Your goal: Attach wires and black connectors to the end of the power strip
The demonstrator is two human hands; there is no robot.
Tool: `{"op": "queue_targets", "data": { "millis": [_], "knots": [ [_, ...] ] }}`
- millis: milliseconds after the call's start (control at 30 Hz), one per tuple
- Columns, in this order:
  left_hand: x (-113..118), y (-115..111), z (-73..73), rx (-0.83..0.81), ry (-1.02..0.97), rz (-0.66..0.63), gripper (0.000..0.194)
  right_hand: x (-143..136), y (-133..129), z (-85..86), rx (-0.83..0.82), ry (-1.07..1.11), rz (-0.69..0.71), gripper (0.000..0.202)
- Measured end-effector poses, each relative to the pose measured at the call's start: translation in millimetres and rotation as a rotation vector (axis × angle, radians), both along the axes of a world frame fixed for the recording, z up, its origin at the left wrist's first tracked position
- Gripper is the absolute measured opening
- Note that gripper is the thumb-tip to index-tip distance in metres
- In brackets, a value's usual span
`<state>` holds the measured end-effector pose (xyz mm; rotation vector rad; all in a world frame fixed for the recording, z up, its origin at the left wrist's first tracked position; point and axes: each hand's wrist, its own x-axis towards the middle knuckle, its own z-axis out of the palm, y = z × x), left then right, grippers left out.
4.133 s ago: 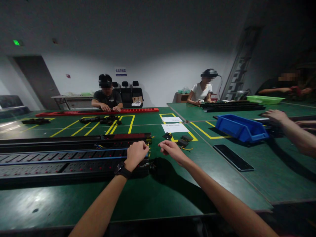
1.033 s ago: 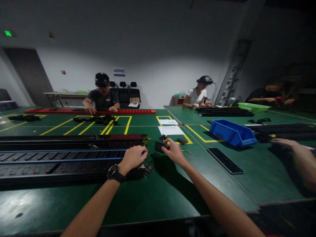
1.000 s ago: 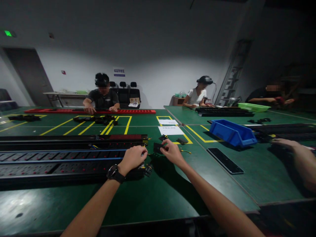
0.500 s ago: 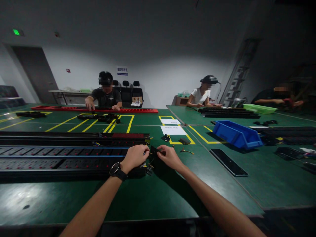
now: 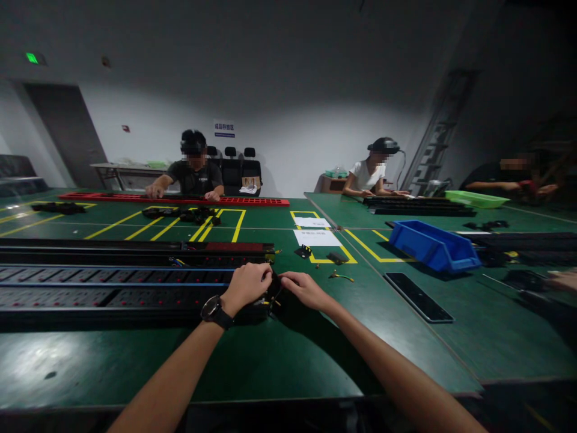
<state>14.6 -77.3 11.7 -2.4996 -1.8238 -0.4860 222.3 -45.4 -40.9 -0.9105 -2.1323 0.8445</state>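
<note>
Long black power strips (image 5: 81, 300) with rows of sockets and red dots lie to the left, their right ends by my hands. My left hand (image 5: 247, 282), with a watch (image 5: 211, 309) on its wrist, rests over one end. Its fingers are closed around a small black end piece (image 5: 273, 286). From the right, my right hand (image 5: 305, 288) pinches the edge of the same piece with thumb and forefinger. Short wires and thin bits (image 5: 274, 302) stick out below it. Whether the piece is seated on the strip cannot be made out.
Right of my hands lie a phone (image 5: 419, 297), a blue bin (image 5: 433, 246) and a small yellow-green wire (image 5: 342, 276). Beyond are small black parts (image 5: 337, 257) and paper sheets (image 5: 317, 238). Co-workers (image 5: 196, 174) sit across the green table; another person's hand (image 5: 563, 279) shows at right.
The black piece has moved left against the strip's end and turned. My right hand has shifted slightly left with it. A hand with a thin rod has come in at far right.
</note>
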Motion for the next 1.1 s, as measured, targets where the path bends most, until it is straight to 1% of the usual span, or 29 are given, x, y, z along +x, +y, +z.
{"op": "queue_targets", "data": {
  "millis": [100, 167, 333, 433, 633, 767, 900, 1000, 1100],
  "knots": [
    [0.2, -0.3, -0.6, 0.011, -0.01, 0.005, 0.027, -0.4, 1.7, -2.8, -0.084, 0.046, 0.017, 0.05],
    [-0.3, 0.1, -1.5, 0.019, -0.023, -0.001, 0.027, -1.5, 1.4, -3.7, -0.166, 0.094, 0.04, 0.055],
    [-1.6, 2.9, -4.0, 0.07, -0.017, -0.028, 0.026, -5.1, -1.0, -3.4, -0.359, 0.198, 0.1, 0.057],
    [-1.9, 4.2, -5.3, 0.09, -0.008, -0.041, 0.026, -6.1, -0.9, -4.5, -0.424, 0.234, 0.111, 0.058],
    [-2.7, 4.9, -7.7, 0.107, 0.011, -0.059, 0.026, -5.7, 0.8, -8.2, -0.42, 0.266, 0.094, 0.057],
    [-2.1, 3.7, -5.6, 0.114, 0.016, -0.043, 0.025, -6.2, 0.5, -8.0, -0.4, 0.252, 0.088, 0.058],
    [-0.4, 0.6, 0.7, 0.104, 0.021, 0.048, 0.025, -7.2, 1.0, -7.9, -0.39, 0.249, 0.057, 0.06],
    [0.6, -1.3, 4.1, 0.062, 0.022, 0.126, 0.027, -7.3, 2.7, -8.0, -0.395, 0.25, 0.012, 0.058],
    [1.3, -2.2, 4.3, 0.017, 0.035, 0.149, 0.031, -5.9, 5.1, -7.3, -0.39, 0.253, -0.025, 0.051]
  ]
}}
